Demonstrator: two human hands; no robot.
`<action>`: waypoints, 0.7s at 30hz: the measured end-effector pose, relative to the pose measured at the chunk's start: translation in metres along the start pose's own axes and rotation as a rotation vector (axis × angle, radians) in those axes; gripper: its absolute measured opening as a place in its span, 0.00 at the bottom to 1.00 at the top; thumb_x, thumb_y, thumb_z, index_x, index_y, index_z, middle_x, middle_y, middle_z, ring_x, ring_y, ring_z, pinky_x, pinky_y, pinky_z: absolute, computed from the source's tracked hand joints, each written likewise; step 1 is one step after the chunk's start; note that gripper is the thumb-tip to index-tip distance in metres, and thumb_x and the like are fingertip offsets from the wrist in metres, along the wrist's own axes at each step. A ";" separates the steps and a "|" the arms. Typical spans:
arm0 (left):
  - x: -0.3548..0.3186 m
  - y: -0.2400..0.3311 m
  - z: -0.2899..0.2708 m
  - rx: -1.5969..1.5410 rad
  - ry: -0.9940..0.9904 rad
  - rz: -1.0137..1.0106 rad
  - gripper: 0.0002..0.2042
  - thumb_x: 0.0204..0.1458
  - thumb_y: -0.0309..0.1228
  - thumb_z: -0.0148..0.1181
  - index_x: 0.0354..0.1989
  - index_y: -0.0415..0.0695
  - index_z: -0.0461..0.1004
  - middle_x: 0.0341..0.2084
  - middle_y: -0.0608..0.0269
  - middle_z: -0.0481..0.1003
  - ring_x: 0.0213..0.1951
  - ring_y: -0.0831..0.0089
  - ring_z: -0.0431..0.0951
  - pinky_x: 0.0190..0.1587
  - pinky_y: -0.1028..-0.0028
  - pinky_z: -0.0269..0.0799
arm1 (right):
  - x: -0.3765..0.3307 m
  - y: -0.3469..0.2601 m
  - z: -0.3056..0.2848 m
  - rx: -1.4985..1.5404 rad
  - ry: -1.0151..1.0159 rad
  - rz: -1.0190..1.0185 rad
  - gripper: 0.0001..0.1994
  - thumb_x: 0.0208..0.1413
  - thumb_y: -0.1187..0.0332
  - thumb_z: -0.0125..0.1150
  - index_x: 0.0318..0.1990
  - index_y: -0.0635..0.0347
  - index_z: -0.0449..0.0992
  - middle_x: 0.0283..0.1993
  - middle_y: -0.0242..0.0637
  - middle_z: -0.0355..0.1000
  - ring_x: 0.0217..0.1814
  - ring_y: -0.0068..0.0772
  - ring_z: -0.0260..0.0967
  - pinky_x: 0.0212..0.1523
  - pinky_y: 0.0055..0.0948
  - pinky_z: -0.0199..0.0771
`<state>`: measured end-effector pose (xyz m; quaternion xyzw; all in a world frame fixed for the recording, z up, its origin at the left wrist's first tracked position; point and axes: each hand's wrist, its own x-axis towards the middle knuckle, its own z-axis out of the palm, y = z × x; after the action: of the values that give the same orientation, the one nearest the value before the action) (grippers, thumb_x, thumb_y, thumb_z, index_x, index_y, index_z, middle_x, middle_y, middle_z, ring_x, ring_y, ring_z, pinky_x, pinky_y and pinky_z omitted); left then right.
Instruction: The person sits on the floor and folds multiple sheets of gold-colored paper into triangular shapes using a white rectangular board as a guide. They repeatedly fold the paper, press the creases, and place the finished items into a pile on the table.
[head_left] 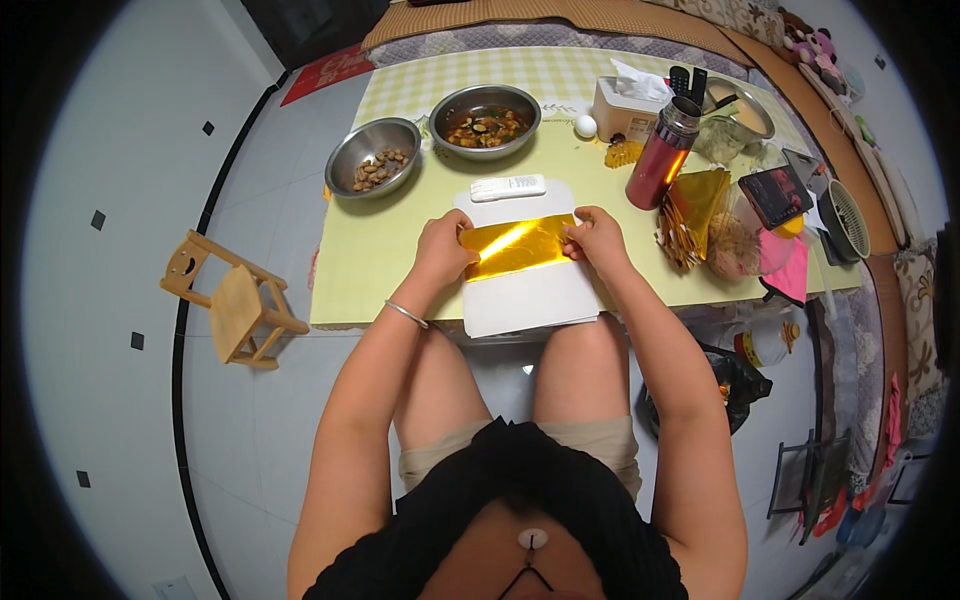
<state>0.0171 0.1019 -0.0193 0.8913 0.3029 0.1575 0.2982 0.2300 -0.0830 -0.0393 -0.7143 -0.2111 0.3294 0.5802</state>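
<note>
A sheet of shiny gold foil paper (520, 247) lies across a white board (520, 305) at the table's near edge. My left hand (445, 246) pinches the sheet's left end, and my right hand (594, 240) grips its right end, fingers closed on both sides. Just beyond the sheet, a white oblong object with a printed label (508, 188) rests on the board. To the right, folded gold paper pieces (695, 215) stand in a bunch beside a dark red thermos flask (662, 155).
Two metal bowls stand at the far left, one with nuts (345, 160), one with food in dark liquid (485, 95). An egg (586, 126), a tissue box (622, 108) and a phone (775, 196) are on the table. A small wooden chair (236, 305) stands on the floor at left.
</note>
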 end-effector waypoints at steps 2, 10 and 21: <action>-0.005 -0.007 0.002 -0.192 0.020 -0.056 0.14 0.37 0.20 0.74 0.34 0.40 0.80 0.25 0.65 0.74 0.30 0.71 0.75 0.35 0.71 0.72 | -0.002 -0.003 0.000 0.074 -0.003 0.020 0.25 0.59 0.78 0.63 0.62 0.76 0.64 0.28 0.39 0.75 0.22 0.26 0.74 0.21 0.22 0.75; -0.013 -0.005 -0.002 -0.629 -0.028 -0.249 0.08 0.50 0.13 0.60 0.36 0.37 0.79 0.26 0.63 0.78 0.25 0.77 0.76 0.27 0.78 0.72 | -0.005 -0.005 -0.004 0.170 -0.052 0.023 0.15 0.61 0.76 0.60 0.54 0.72 0.71 0.29 0.38 0.76 0.22 0.25 0.74 0.21 0.21 0.75; -0.029 0.017 0.002 -0.929 -0.002 -0.468 0.04 0.59 0.24 0.63 0.34 0.36 0.77 0.27 0.59 0.80 0.30 0.72 0.84 0.29 0.80 0.80 | -0.017 -0.010 -0.021 0.198 -0.078 0.141 0.06 0.64 0.70 0.61 0.37 0.64 0.76 0.32 0.39 0.79 0.27 0.26 0.79 0.24 0.22 0.80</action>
<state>0.0030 0.0717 -0.0134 0.5734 0.3921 0.2036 0.6900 0.2346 -0.1068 -0.0237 -0.6533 -0.1491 0.4160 0.6147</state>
